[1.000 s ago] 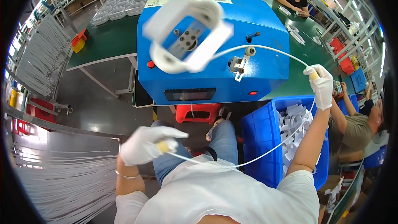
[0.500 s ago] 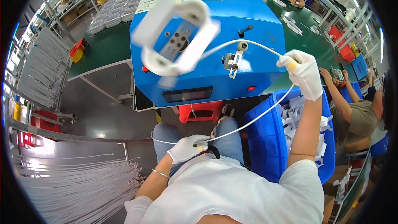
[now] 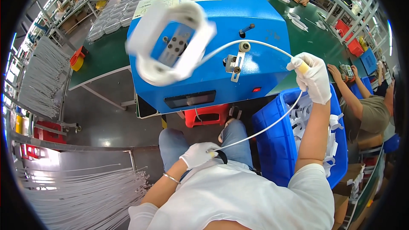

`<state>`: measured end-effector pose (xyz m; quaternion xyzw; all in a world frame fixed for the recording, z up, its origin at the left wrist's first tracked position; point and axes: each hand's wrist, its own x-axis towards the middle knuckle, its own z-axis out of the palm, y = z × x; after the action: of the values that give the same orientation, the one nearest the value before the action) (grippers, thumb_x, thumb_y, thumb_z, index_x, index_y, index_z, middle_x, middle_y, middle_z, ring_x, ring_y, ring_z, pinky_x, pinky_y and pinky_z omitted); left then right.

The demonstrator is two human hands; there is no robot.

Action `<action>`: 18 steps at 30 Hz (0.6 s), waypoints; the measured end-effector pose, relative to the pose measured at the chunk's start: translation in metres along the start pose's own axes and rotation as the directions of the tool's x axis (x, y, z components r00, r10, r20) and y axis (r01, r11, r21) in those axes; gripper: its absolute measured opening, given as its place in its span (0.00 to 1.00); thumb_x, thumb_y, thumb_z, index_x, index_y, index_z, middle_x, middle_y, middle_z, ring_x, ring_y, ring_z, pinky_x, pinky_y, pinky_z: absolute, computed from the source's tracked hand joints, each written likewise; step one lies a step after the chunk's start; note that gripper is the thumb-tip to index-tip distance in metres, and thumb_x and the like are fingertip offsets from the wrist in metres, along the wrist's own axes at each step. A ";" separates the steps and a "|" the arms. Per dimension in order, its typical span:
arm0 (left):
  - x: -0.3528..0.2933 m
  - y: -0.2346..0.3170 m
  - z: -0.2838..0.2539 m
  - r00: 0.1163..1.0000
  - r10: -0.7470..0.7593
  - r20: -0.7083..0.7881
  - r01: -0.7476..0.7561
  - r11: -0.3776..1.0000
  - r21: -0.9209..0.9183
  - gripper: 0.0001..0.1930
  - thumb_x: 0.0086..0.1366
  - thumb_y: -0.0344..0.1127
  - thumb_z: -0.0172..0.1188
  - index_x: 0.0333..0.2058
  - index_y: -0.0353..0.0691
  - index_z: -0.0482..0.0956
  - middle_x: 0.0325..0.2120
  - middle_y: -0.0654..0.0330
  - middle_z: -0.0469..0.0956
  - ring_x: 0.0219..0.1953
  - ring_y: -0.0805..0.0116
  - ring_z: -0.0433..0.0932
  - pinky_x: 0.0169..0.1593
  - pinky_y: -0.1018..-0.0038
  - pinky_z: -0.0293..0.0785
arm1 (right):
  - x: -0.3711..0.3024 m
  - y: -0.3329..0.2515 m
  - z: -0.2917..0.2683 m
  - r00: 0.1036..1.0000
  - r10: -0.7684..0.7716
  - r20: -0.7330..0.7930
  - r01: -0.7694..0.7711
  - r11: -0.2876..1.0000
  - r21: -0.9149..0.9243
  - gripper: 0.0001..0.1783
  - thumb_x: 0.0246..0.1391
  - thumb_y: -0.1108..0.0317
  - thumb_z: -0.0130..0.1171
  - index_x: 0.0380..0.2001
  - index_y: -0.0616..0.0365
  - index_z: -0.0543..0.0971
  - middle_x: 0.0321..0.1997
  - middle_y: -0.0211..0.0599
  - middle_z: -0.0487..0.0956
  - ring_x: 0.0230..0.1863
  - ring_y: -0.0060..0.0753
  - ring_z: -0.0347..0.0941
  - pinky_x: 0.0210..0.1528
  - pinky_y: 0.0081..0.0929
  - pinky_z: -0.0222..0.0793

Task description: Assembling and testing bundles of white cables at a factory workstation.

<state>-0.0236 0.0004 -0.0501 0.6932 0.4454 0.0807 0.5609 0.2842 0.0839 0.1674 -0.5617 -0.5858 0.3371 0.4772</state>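
A thin white cable (image 3: 272, 48) arcs from a white winding frame (image 3: 147, 27) on the front of the blue machine (image 3: 264, 21) to my right hand (image 3: 314, 79). That gloved hand is closed around the cable, with a yellowish patch at its finger. From there the cable sags to my left hand (image 3: 198, 155), low over my lap. My left hand, also gloved in white, pinches the cable near what looks like its end; the tip is hidden. Motion blur smears the winding frame. The cable passes just above a small roller (image 3: 244, 46) on the machine.
Right of my legs stands a blue bin (image 3: 275, 145) of white coiled pieces. Clear round containers (image 3: 113, 25) stand on the green bench (image 3: 102, 55). Many white cables (image 3: 85, 191) hang at lower left. A red stool (image 3: 206, 115) sits under the machine. Co-workers sit at right.
The winding frame has turned. My left hand has moved to the right, and the cable tail that trailed left of it no longer shows. The right hand keeps its grip in nearly the same place.
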 end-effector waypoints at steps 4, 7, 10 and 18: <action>0.020 0.040 -0.005 0.991 0.087 0.106 -0.093 0.994 0.052 0.15 0.60 0.35 0.58 0.46 0.42 0.78 0.39 0.56 0.80 0.40 0.65 0.78 0.47 0.72 0.72 | -0.002 0.004 -0.002 1.000 0.004 -0.003 -0.003 0.995 0.101 0.14 0.57 0.62 0.58 0.24 0.62 0.76 0.12 0.21 0.66 0.08 0.10 0.56 0.10 0.11 0.47; 0.029 0.073 -0.014 0.971 0.192 0.140 -0.193 0.981 -0.007 0.17 0.60 0.36 0.58 0.49 0.44 0.76 0.40 0.57 0.80 0.40 0.66 0.78 0.47 0.72 0.73 | -0.003 0.001 0.005 0.999 -0.015 0.030 0.011 0.993 0.118 0.13 0.55 0.63 0.58 0.24 0.61 0.76 0.17 0.27 0.73 0.08 0.11 0.58 0.10 0.11 0.48; 0.030 0.105 -0.027 0.908 0.418 0.029 -0.418 0.908 0.011 0.21 0.61 0.37 0.58 0.53 0.45 0.72 0.42 0.56 0.79 0.42 0.64 0.78 0.48 0.72 0.72 | -0.001 -0.016 0.027 0.994 -0.018 0.110 0.012 0.998 0.062 0.09 0.54 0.67 0.59 0.25 0.62 0.77 0.24 0.30 0.77 0.09 0.11 0.59 0.12 0.11 0.50; -0.032 0.171 -0.128 0.891 0.311 0.330 -0.439 0.773 0.457 0.20 0.60 0.43 0.58 0.50 0.44 0.75 0.41 0.52 0.78 0.43 0.55 0.77 0.46 0.65 0.73 | 0.030 -0.026 0.047 0.745 -0.660 0.096 0.633 0.654 -0.415 0.02 0.51 0.76 0.60 0.27 0.64 0.79 0.23 0.32 0.76 0.26 0.20 0.70 0.31 0.17 0.66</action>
<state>-0.0300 0.0727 0.1533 0.8980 0.2324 -0.0146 0.3732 0.2342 0.1163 0.1820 -0.4159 -0.7897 -0.0079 0.4510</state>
